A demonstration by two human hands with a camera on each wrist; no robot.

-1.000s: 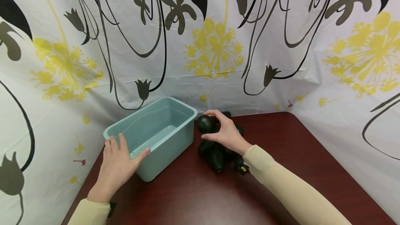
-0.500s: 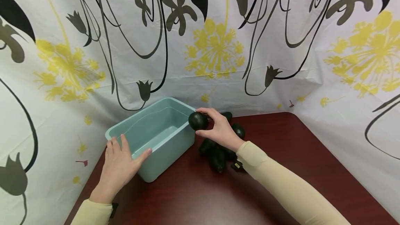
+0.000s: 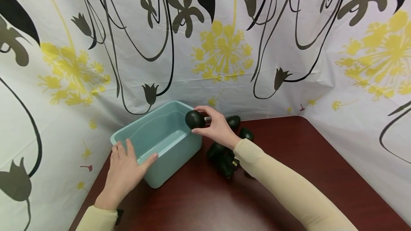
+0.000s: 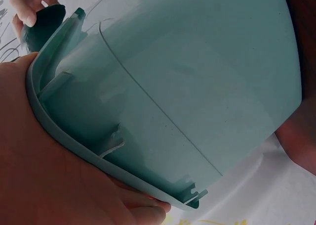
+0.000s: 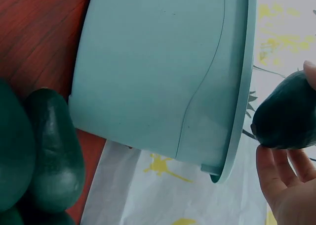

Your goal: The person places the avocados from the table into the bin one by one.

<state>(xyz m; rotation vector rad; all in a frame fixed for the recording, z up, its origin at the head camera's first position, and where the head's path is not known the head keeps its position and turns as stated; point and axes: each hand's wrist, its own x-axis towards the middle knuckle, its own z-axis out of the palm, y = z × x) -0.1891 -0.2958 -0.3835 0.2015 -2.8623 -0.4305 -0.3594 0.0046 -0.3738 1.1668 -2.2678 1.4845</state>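
In the head view, a dark green avocado [image 3: 193, 119] is pinched between the thumb and fingers of my right hand [image 3: 218, 126], over the far right rim of a light teal plastic bin [image 3: 174, 161]. The bin's open top faces up, and the inside I see holds nothing. My left hand [image 3: 125, 175] rests on the near left rim, fingers fairly straight over the edge and thumb apart. The right wrist view shows the held avocado [image 5: 284, 113] beyond the rim, with fingertips under it. Several more avocados [image 3: 224, 163] lie piled right of the bin, partly hidden by the right forearm.
Bin and avocados stand on a dark red-brown wooden table [image 3: 192, 206]. A white cloth [image 3: 224, 99] with flower prints hangs close behind the table and along its sides. In the right wrist view, another avocado [image 5: 57, 151] lies near the bin's wall.
My right hand has carried the avocado left from over the pile to above the bin's rim. My left hand has stayed at the rim, and the view has shifted slightly.
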